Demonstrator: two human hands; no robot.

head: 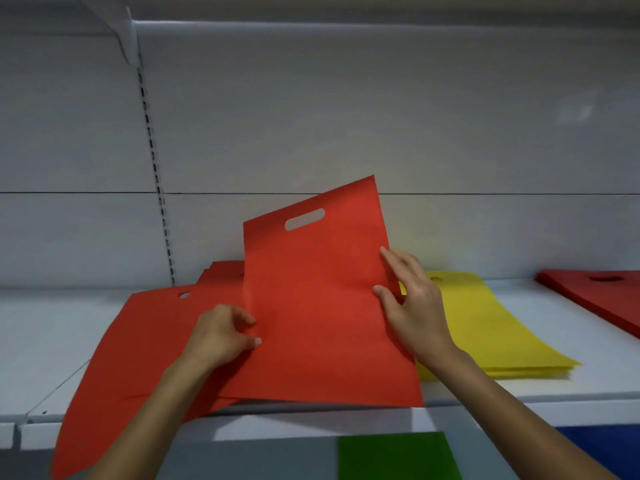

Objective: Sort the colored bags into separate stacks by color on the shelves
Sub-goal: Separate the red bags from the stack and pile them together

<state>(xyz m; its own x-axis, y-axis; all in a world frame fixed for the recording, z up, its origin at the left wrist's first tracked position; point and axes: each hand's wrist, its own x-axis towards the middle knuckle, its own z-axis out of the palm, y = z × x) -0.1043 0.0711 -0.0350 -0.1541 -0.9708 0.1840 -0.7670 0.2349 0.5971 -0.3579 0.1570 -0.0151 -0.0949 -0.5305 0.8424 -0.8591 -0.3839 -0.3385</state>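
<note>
From the head camera, a single red bag (322, 299) is held up between both hands above the front half of a white shelf (52, 327), tilted with its cut-out handle uppermost and its lower edge reaching down to the shelf's front lip. The left hand (221, 336) has its fingers curled and pinches the bag's left edge between thumb and fingertips. The right hand (412, 303) is more spread: its thumb and forefinger lie on the front of the bag at the right edge, while the other fingers extend past that edge, so the hand holds the bag there. Beneath and to the left of the raised bag lies a loose pile of red bags (145, 341), one of them hanging over the shelf front. Just right of the hands sits a neat yellow stack (485, 327), and farther right a second red stack (595, 296). Below the shelf, a green bag (394, 455) and a blue bag (602, 445) show.
</note>
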